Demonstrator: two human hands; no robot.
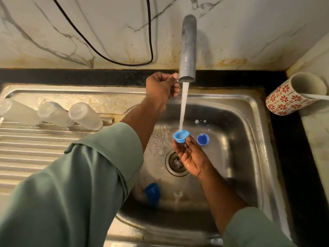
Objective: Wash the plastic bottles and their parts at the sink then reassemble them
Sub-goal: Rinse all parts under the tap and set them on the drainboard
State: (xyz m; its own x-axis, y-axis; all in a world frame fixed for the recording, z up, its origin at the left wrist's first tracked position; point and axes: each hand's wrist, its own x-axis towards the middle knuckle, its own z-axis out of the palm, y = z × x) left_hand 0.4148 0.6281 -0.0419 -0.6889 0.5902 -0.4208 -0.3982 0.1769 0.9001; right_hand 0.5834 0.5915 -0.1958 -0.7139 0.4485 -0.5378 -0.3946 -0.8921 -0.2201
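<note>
My right hand [191, 155] pinches a light blue bottle cap [181, 136] with its open side up, and the running water falls straight into it. My left hand [162, 87] reaches up beside the tap spout [188, 49], fingers curled around something small at the spout's end that I cannot make out. A second blue cap [203, 139] lies on the sink floor to the right. A darker blue cap [152, 192] and a small clear part [177, 196] lie near the sink's front. Three clear plastic bottles [53, 114] stand upside down on the drainboard at left.
The steel sink [249, 132] has its drain [175, 162] under my right hand. The ribbed drainboard [32, 154] spreads to the left. A red-patterned mug [293, 93] lies tilted on the counter at right. A black cable [124, 63] hangs on the marble wall.
</note>
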